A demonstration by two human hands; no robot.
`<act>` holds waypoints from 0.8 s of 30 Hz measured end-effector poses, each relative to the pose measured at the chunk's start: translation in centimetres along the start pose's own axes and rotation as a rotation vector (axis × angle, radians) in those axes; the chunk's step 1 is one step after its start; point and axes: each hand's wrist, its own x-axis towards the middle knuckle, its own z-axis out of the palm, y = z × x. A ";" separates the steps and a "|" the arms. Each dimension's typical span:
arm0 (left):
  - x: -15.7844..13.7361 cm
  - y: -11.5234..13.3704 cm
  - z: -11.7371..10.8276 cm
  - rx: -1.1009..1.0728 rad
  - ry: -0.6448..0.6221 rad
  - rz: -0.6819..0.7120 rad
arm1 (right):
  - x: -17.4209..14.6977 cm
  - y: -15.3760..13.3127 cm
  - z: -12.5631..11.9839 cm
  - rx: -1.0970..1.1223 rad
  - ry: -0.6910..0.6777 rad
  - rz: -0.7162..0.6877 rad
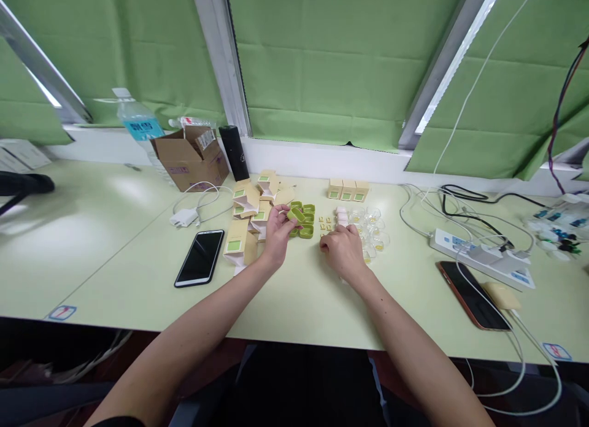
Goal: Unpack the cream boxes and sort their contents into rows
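Observation:
My left hand [277, 235] holds a small green open-topped case [296, 216] tilted between thumb and fingers. Several more green cases [307, 230] stand in rows on the table right beside it. Further right, my right hand [343, 249] is low over the table with its fingertips pinched together; whatever is between them is too small or hidden. Just beyond those fingertips lie several tiny yellow pieces [322, 219]. White blocks [341, 213] are lined up behind my right hand, and clear plastic cups [373, 227] sit at its right, partly covered by it.
Opened cream boxes [246, 197] crowd the left of the cases; closed small boxes [348, 189] stand at the back. Phones [200, 258] lie on both sides. A power strip [481, 258] with cables is at right. A cardboard box [191, 163] and a black cylinder [234, 152] stand back left.

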 end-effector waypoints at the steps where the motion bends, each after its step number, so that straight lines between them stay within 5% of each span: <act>1: -0.1 0.1 0.1 0.028 -0.007 0.011 | 0.0 0.0 0.1 -0.006 -0.006 0.000; 5: -0.2 1.0 0.4 0.201 -0.050 0.117 | -0.1 0.2 -0.3 0.012 0.039 0.025; 13: 1.3 3.8 -1.3 0.616 -0.148 0.191 | -0.5 3.0 -1.9 0.113 0.586 0.181; 19: 0.8 5.6 -3.0 1.266 -0.262 0.288 | -0.3 4.9 -1.9 0.129 0.696 0.296; 24: -0.3 4.5 -3.8 1.518 -0.403 0.368 | -0.3 5.5 -1.2 0.102 0.693 0.316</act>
